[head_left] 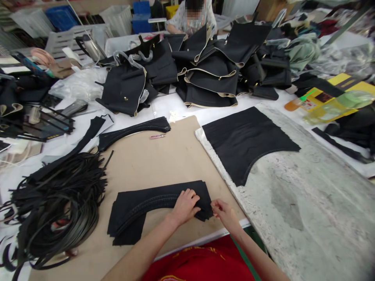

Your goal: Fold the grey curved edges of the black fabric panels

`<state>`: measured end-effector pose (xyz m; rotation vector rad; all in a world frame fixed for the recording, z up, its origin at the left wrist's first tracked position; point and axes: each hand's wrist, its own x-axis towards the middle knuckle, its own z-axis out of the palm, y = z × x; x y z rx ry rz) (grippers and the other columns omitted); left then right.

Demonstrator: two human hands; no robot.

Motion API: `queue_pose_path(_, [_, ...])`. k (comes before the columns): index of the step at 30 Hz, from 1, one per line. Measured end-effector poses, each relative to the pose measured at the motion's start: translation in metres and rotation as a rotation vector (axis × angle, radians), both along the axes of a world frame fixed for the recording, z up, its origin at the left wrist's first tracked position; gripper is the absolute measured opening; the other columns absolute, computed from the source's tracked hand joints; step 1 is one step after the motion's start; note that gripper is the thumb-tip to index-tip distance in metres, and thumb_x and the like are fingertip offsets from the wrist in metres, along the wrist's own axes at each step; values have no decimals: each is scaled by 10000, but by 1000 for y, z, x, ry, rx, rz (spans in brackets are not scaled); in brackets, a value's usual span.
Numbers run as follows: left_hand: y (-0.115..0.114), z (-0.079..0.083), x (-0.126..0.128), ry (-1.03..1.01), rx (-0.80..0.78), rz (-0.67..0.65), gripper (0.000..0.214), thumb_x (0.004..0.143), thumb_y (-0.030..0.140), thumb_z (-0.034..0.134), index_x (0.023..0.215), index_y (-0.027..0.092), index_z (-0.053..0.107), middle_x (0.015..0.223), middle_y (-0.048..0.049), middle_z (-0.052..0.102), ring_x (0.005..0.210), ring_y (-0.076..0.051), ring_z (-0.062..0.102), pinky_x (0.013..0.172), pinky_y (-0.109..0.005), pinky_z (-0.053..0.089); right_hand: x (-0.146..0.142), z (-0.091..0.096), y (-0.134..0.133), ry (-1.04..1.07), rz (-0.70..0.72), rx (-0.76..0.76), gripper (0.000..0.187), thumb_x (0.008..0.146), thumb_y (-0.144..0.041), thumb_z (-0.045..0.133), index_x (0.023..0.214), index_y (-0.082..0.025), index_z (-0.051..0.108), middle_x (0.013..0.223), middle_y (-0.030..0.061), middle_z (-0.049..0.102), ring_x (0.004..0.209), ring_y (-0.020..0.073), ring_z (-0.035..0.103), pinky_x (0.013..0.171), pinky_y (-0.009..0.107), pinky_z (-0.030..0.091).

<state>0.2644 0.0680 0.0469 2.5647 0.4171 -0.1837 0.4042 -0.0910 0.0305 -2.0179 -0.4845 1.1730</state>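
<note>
A stack of black, curved cut pieces [158, 192], looking like leather or fabric, lies on the tan board [143, 164] in front of me. My left hand [186, 205] rests on the stack's right part, fingers bent over the top and thumb apart. At the right end, my right hand [223, 212] has its fingers pinched together at the corner, apparently on a piece's edge. Another curved stack of black strips [134, 130] lies farther back, with a small pink-handled tool [157, 136] beside it. On the right, a wide black panel [249, 140] with a curved edge lies on a grey slab.
A tangled heap of thin black strips [64, 199] covers the board's left side. Black bags or panels [211, 74] with pale edging are piled at the back. A person [191, 19] sits behind them. Bottles [336, 107] lie right, near a black wire basket [43, 121] on the left.
</note>
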Motion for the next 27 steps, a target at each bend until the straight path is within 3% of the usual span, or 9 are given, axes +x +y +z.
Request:
queue_pose_path(2, [3, 2, 0, -5, 12, -38, 274, 826, 392, 639, 1025, 215, 574, 1020, -44, 558, 997, -223, 491, 826, -358, 410, -1, 1, 2, 2, -14, 8, 262, 739, -456, 499, 777, -208, 574, 665, -15, 592, 597, 158, 582, 576, 281, 456])
queue_pose_path(7, [5, -1, 0, -8, 53, -146, 94, 899, 197, 513, 963, 175, 579, 990, -81, 567, 993, -227, 498, 814, -354, 405, -5, 1, 5, 11, -57, 2, 235, 724, -434, 506, 742, -211, 575, 654, -14, 586, 601, 162, 584, 577, 283, 459])
queue_pose_path(16, [13, -10, -2, -68, 43, -318, 159, 912, 137, 439, 965, 149, 588, 969, -125, 602, 968, -233, 525, 800, -348, 398, -13, 5, 9, 26, -171, 30, 254, 692, -457, 556, 763, -218, 604, 673, -9, 633, 594, 167, 585, 580, 289, 457])
queue_pose_path(19, [17, -10, 0, -86, 30, -271, 163, 909, 135, 439, 951, 161, 593, 942, -109, 611, 935, -218, 537, 784, -333, 404, -15, 9, 10, 38, -260, 43, 290, 664, -482, 591, 783, -217, 604, 662, -5, 630, 599, 175, 589, 579, 297, 473])
queue_pose_path(23, [18, -2, -1, -128, 24, -64, 235, 930, 139, 361, 965, 166, 592, 943, -97, 607, 916, -217, 538, 804, -361, 404, -20, 20, 15, 84, -433, 41, 427, 667, -600, 600, 850, -215, 576, 711, 14, 636, 665, 196, 623, 607, 314, 515])
queue_pose_path(27, [13, 15, -7, -204, -19, 122, 299, 950, 175, 311, 1062, 177, 588, 997, -105, 612, 952, -229, 533, 815, -386, 399, -21, 39, 35, 304, -466, 32, 514, 736, -694, 500, 836, -195, 575, 840, 109, 691, 788, 253, 682, 687, 394, 567])
